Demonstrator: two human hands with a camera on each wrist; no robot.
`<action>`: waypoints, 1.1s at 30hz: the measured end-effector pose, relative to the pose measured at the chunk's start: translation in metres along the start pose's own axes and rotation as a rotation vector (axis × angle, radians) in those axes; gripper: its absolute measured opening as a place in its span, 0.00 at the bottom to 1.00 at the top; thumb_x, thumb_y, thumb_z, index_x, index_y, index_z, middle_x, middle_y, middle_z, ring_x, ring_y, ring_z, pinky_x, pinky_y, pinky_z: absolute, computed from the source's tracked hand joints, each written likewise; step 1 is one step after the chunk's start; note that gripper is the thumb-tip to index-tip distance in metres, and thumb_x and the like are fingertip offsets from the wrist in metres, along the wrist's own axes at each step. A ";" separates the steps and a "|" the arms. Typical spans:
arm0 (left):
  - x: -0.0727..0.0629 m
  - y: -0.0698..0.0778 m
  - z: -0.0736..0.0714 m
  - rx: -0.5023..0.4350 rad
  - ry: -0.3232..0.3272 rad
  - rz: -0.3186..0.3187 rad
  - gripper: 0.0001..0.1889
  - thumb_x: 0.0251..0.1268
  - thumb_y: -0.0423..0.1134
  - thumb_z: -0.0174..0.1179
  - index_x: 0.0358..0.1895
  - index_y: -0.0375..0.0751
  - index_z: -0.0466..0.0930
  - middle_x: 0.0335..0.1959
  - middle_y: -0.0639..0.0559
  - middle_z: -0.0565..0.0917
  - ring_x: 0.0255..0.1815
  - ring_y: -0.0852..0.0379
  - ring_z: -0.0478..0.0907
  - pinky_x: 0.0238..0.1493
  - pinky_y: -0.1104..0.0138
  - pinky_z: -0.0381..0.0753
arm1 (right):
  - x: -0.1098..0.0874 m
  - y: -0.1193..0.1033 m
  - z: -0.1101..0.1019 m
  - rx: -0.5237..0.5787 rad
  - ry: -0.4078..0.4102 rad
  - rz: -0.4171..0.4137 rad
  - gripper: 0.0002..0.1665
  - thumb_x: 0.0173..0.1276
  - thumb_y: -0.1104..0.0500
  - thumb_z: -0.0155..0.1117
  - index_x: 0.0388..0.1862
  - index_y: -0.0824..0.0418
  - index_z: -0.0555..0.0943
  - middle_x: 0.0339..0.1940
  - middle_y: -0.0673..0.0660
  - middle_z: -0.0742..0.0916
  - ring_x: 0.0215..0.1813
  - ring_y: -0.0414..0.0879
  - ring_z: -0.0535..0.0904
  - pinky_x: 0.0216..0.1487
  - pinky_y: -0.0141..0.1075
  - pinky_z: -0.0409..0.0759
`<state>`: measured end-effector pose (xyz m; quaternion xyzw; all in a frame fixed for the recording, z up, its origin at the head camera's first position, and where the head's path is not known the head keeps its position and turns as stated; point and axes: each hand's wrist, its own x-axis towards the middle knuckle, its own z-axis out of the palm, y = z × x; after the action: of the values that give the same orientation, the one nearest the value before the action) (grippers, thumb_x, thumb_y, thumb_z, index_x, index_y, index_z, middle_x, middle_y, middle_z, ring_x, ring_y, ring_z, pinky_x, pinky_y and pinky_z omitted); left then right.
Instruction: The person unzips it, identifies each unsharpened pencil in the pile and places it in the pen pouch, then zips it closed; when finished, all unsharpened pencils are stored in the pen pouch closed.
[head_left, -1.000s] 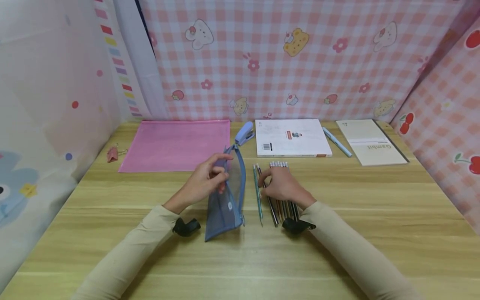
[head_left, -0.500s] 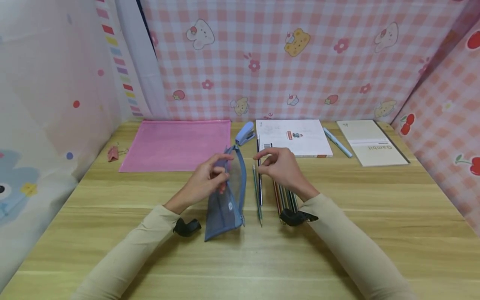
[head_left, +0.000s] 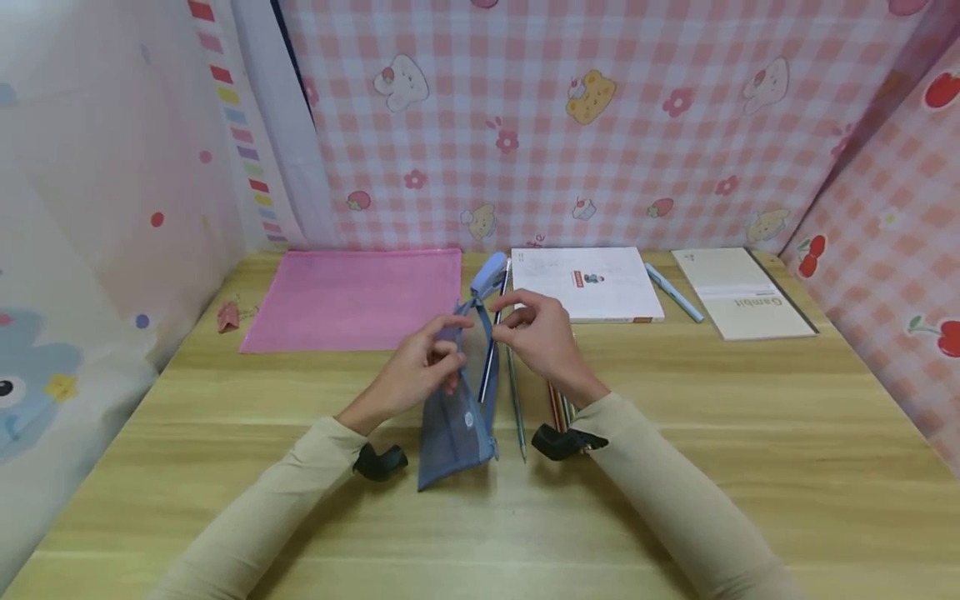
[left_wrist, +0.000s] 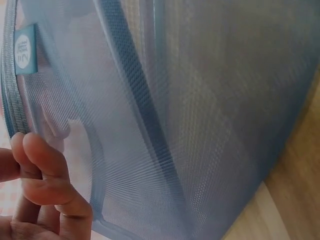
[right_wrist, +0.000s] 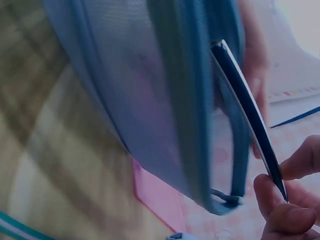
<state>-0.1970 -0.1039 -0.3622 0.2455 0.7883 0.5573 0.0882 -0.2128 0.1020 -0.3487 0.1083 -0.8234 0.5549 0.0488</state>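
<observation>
A blue mesh zip pencil case [head_left: 450, 446] stands tilted on the table, its zip side parted. My left hand [head_left: 416, 371] grips its upper edge; in the left wrist view the fingertips are at the zip edge beside a small label [left_wrist: 25, 50]. With thumb and fingers my right hand [head_left: 540, 337] pinches a dark pencil [head_left: 489, 362]. In the right wrist view the far end of this pencil [right_wrist: 245, 102] is right at the case's mouth. A green pencil [head_left: 517, 408] lies just right of the case. Several more pencils [head_left: 557, 408] lie partly hidden beneath my right wrist.
A pink folder [head_left: 360, 300] lies at the back left, with pink clips [head_left: 228, 317] beside it. A lilac stapler [head_left: 489, 273] is behind the case. Further right are a white book [head_left: 577, 283], a light blue pen [head_left: 675, 293] and a cream notebook [head_left: 750, 300].
My right hand has lifted a dark pencil from the row and carried it left to the case's mouth. My left hand has kept its grip on the case.
</observation>
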 end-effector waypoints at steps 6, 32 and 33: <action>0.000 -0.003 0.004 0.007 0.010 0.000 0.23 0.74 0.28 0.50 0.70 0.37 0.64 0.20 0.49 0.78 0.22 0.56 0.77 0.28 0.62 0.82 | -0.013 0.007 0.012 -0.071 -0.096 -0.022 0.16 0.57 0.67 0.65 0.46 0.62 0.86 0.27 0.60 0.90 0.21 0.39 0.74 0.23 0.29 0.68; 0.004 -0.003 0.004 -0.033 0.056 0.020 0.23 0.72 0.26 0.51 0.69 0.38 0.66 0.21 0.49 0.78 0.22 0.57 0.77 0.29 0.65 0.83 | -0.023 0.011 -0.037 -0.346 -0.148 -0.204 0.04 0.64 0.61 0.70 0.37 0.60 0.87 0.25 0.54 0.89 0.20 0.40 0.71 0.22 0.29 0.67; 0.004 -0.003 0.004 -0.034 0.056 0.021 0.23 0.72 0.26 0.51 0.69 0.38 0.66 0.21 0.49 0.78 0.22 0.57 0.77 0.29 0.65 0.83 | -0.023 0.014 -0.041 -0.359 -0.155 -0.200 0.03 0.64 0.61 0.71 0.36 0.60 0.87 0.25 0.54 0.89 0.21 0.40 0.72 0.23 0.29 0.68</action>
<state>-0.2002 -0.0992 -0.3662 0.2364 0.7783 0.5781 0.0643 -0.1956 0.1475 -0.3502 0.2214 -0.8954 0.3818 0.0584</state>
